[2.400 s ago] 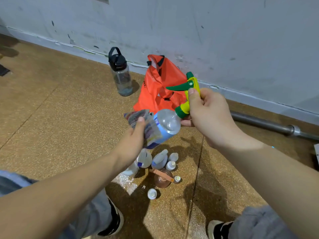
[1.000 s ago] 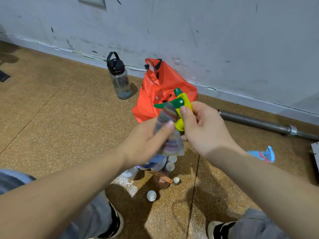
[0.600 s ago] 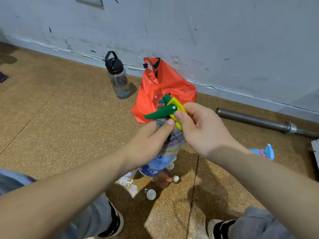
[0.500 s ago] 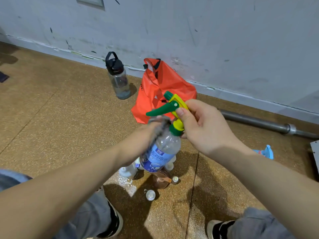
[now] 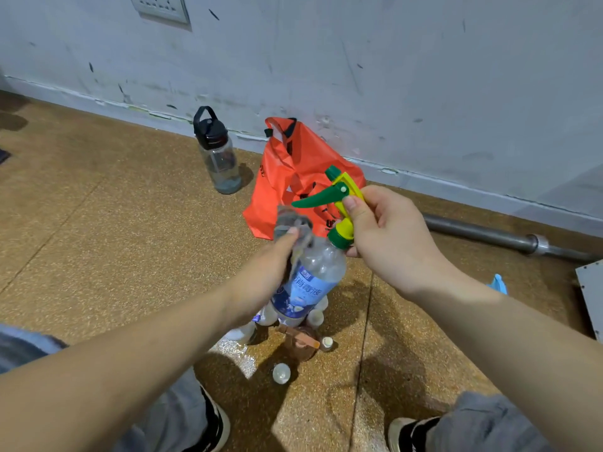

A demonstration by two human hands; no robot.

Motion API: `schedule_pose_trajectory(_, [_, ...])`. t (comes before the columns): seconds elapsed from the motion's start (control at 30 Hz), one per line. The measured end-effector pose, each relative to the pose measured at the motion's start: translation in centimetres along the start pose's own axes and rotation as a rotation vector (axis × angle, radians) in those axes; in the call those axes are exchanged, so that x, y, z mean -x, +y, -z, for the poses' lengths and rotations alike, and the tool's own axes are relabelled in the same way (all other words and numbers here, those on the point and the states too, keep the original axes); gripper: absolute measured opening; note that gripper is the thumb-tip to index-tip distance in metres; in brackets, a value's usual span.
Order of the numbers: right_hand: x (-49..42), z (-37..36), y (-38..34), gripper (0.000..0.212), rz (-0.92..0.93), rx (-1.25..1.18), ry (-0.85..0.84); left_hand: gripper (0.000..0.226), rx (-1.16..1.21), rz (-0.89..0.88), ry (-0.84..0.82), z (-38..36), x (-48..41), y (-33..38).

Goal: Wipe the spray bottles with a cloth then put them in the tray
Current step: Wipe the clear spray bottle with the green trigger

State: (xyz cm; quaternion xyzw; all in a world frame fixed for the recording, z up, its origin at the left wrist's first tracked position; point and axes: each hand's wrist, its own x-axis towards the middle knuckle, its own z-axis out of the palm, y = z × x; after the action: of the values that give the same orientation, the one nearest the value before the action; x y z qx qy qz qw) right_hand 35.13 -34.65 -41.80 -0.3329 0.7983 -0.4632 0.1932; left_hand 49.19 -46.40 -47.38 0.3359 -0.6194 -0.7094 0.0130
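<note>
A clear spray bottle (image 5: 313, 278) with a blue label and a green and yellow trigger head hangs upright in the air at the centre. My right hand (image 5: 388, 236) grips it by the neck, just under the trigger. My left hand (image 5: 264, 275) holds a grey cloth (image 5: 292, 226) pressed against the bottle's upper left shoulder. On the floor below stand several small white and clear bottles (image 5: 280, 373) and a brown one (image 5: 301, 345), partly hidden by the held bottle. A grey tray corner (image 5: 591, 298) shows at the right edge.
An orange bag (image 5: 290, 177) leans against the wall, with a dark-capped water bottle (image 5: 217, 151) to its left. A metal bar (image 5: 499, 236) lies along the wall at the right. Something blue (image 5: 498, 283) peeks out behind my right forearm. My shoes (image 5: 404, 432) are at the bottom.
The bottle went from lying sideways to hanging upright from my right hand. My left hand slid the cloth from the trigger head down to the bottle's shoulder.
</note>
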Motion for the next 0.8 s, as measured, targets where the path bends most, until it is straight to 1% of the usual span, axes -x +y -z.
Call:
schedule_pose_trajectory(0.07, [0.0, 0.0, 0.1, 0.035, -0.024, 0.008, 0.016, 0.047, 0.033, 0.157, 0.016, -0.6, 0.1, 0.4])
schedule_pose_trajectory(0.1, [0.0, 0.1, 0.1, 0.037, -0.039, 0.002, 0.026, 0.046, 0.069, 0.194, 0.050, -1.1, 0.3, 0.7])
schedule_pose_trajectory(0.13, [-0.1, 0.2, 0.2, 0.039, -0.059, -0.011, 0.035, 0.046, 0.075, 0.200, 0.097, -1.6, 0.6, 1.0])
schedule_pose_trajectory(0.17, [-0.2, 0.5, 0.3, 0.039, -0.088, -0.025, 0.044, 0.049, 0.014, 0.164, 0.153, -2.2, 1.1, 1.4])
schedule_pose_trajectory(0.2, [-0.2, 0.8, 0.3, 0.038, -0.118, -0.040, 0.055, 0.051, -0.120, 0.056, 0.209, -2.6, 1.3, 1.5])
schedule_pose_trajectory(0.23, [-0.2, 1.2, 0.4, 0.036, -0.143, -0.049, 0.069, 0.050, -0.273, -0.097, 0.223, -3.0, 1.7, 1.5])
schedule_pose_trajectory(0.27, [-0.1, 1.5, 0.4, 0.034, -0.154, -0.041, 0.087, 0.040, -0.420, -0.262, 0.220, -3.3, 1.9, 1.4])
schedule_pose_trajectory(0.3, [0.0, 1.9, 0.4, 0.034, -0.147, -0.021, 0.108, 0.026, -0.537, -0.389, 0.203, -3.4, 2.3, 1.6])
schedule_pose_trajectory(0.33, [0.3, 2.3, 0.3, 0.034, -0.136, -0.002, 0.130, 0.010, -0.608, -0.453, 0.170, -3.5, 2.6, 1.9])
schedule_pose_trajectory(0.37, [0.6, 2.8, 0.3, 0.034, -0.137, 0.010, 0.149, 0.017, -0.656, -0.488, 0.139, -3.7, 2.8, 2.2])
schedule_pose_trajectory(0.4, [1.0, 3.3, 0.3, 0.034, -0.158, 0.001, 0.172, 0.036, -0.687, -0.522, 0.104, -3.9, 2.8, 2.2])
schedule_pose_trajectory(0.43, [1.5, 3.9, 0.5, 0.033, -0.192, -0.030, 0.199, 0.048, -0.712, -0.566, 0.061, -4.3, 2.9, 2.2])
schedule_pose_trajectory(0.5, [2.8, 5.5, 0.8, 0.031, -0.272, -0.138, 0.260, 0.055, -0.792, -0.690, -0.032, -5.4, 3.0, 2.1])
schedule_pose_trajectory(0.53, [3.6, 6.3, 0.9, 0.031, -0.307, -0.199, 0.290, 0.057, -0.804, -0.709, -0.070, -6.1, 3.0, 1.9])
schedule_pose_trajectory(0.63, [5.9, 8.1, 1.4, 0.027, -0.384, -0.312, 0.378, 0.051, -0.666, -0.603, -0.144, -7.5, 2.3, 1.7])
schedule_pose_trajectory(0.73, [8.0, 9.6, 1.9, 0.025, -0.415, -0.262, 0.452, 0.044, -0.398, -0.287, -0.154, -9.5, 1.4, 2.4])
schedule_pose_trajectory(0.8, [9.0, 10.4, 2.1, 0.023, -0.413, -0.240, 0.474, 0.044, -0.263, -0.055, -0.106, -11.2, 1.0, 2.7])
